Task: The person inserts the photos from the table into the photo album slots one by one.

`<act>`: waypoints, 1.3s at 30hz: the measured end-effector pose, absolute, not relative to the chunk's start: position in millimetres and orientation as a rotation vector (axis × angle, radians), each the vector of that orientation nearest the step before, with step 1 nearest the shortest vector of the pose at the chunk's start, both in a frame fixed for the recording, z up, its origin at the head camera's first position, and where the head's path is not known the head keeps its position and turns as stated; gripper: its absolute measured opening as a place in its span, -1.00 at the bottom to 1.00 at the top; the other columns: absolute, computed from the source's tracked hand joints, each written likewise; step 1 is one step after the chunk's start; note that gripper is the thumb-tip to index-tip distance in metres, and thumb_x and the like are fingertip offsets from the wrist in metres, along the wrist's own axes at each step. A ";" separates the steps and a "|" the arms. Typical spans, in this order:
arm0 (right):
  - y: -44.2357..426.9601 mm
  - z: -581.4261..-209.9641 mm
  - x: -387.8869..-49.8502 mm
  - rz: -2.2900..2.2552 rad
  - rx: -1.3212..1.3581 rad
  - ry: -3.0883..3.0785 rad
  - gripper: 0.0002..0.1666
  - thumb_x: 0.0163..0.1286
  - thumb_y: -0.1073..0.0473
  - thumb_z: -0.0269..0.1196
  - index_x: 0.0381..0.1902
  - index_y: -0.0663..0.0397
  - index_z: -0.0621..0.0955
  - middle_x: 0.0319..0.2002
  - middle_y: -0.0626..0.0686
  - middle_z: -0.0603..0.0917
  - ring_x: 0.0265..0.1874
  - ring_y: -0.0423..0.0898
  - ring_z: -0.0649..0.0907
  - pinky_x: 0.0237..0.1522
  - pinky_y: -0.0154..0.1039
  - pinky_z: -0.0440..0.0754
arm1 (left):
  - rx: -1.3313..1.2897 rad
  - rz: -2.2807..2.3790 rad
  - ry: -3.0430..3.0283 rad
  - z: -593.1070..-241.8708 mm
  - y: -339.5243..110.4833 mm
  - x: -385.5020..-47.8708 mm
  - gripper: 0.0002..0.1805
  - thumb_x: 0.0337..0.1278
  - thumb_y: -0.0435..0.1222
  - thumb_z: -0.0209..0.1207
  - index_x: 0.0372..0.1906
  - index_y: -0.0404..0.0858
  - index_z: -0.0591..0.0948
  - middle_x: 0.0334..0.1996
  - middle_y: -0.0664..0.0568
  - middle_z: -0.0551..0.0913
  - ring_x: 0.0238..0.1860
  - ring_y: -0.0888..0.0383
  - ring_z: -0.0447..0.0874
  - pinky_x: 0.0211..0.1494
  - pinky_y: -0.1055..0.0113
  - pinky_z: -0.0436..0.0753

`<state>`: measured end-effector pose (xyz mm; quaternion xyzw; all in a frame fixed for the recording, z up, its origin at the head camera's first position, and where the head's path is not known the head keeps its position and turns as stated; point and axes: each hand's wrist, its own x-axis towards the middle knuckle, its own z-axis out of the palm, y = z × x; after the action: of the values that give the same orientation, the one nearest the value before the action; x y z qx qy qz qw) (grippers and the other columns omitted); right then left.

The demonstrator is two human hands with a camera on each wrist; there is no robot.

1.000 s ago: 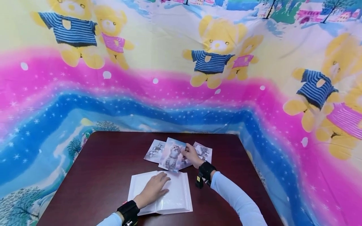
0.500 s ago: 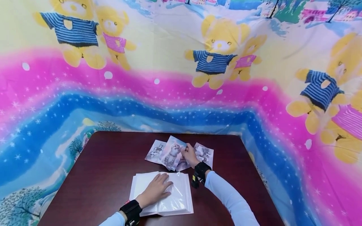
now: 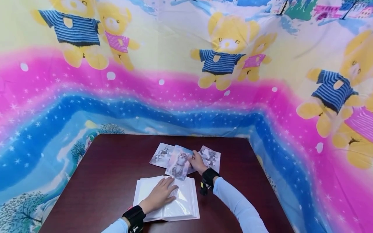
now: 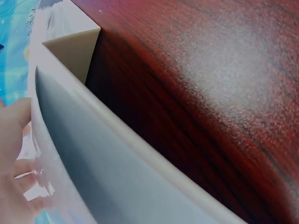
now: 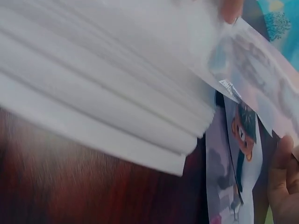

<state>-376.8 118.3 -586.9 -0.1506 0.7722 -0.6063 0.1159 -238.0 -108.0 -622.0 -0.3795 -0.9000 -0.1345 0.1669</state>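
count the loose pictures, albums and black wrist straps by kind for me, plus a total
Loose pictures: 4 visible, the front one showing a kitten; more could be hidden underneath
Open photo album: 1
Black wrist straps: 2
Total: 7 visible

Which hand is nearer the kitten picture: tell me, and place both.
Right. The right hand grips the kitten picture at its right edge. The left hand rests on the white photo album, fingertips close to the picture's lower edge.
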 end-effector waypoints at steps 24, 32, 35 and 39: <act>104.1 -577.9 -360.7 -1.390 -0.892 2.360 -0.57 0.49 0.49 -0.06 0.28 0.40 0.43 -0.18 0.46 0.58 -0.59 0.00 0.49 -0.57 -0.27 0.52 | -1.099 -0.445 -2.554 -621.6 -113.2 -228.3 -0.58 0.30 -0.15 0.21 0.19 -0.23 0.58 0.30 -0.37 0.42 0.33 -0.33 0.34 0.28 -0.27 0.34; 107.2 -595.7 -359.4 -1.384 -0.926 2.400 -0.70 0.41 0.49 0.05 0.01 0.41 0.62 -0.08 0.33 0.64 -0.36 0.09 0.59 -0.41 -0.36 0.48 | -1.045 -0.465 -2.552 -624.9 -125.0 -216.2 -0.58 0.28 -0.14 0.24 0.18 -0.21 0.60 0.32 -0.35 0.41 0.36 -0.29 0.32 0.29 -0.26 0.35; 109.4 -598.6 -356.1 -1.345 -0.941 2.392 -0.72 0.42 0.47 0.06 -0.02 0.39 0.64 -0.06 0.29 0.65 -0.27 0.05 0.59 -0.36 -0.36 0.49 | -1.031 -0.476 -2.547 -628.2 -127.5 -214.9 -0.55 0.25 -0.13 0.26 0.19 -0.20 0.59 0.31 -0.36 0.42 0.35 -0.31 0.32 0.29 -0.27 0.33; 109.9 -604.3 -350.9 -1.264 -0.954 2.401 -0.72 0.42 0.45 0.05 -0.05 0.32 0.67 0.02 0.24 0.64 -0.12 0.02 0.59 -0.20 -0.31 0.54 | -1.017 -0.472 -2.541 -634.4 -127.5 -211.2 -0.53 0.23 -0.11 0.28 0.19 -0.19 0.60 0.30 -0.36 0.43 0.32 -0.38 0.31 0.28 -0.28 0.33</act>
<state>-350.9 109.9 -604.3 -0.3287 0.8275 -0.4355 0.1323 -211.2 -127.5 -634.4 -0.3601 -0.8998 -0.1672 0.1811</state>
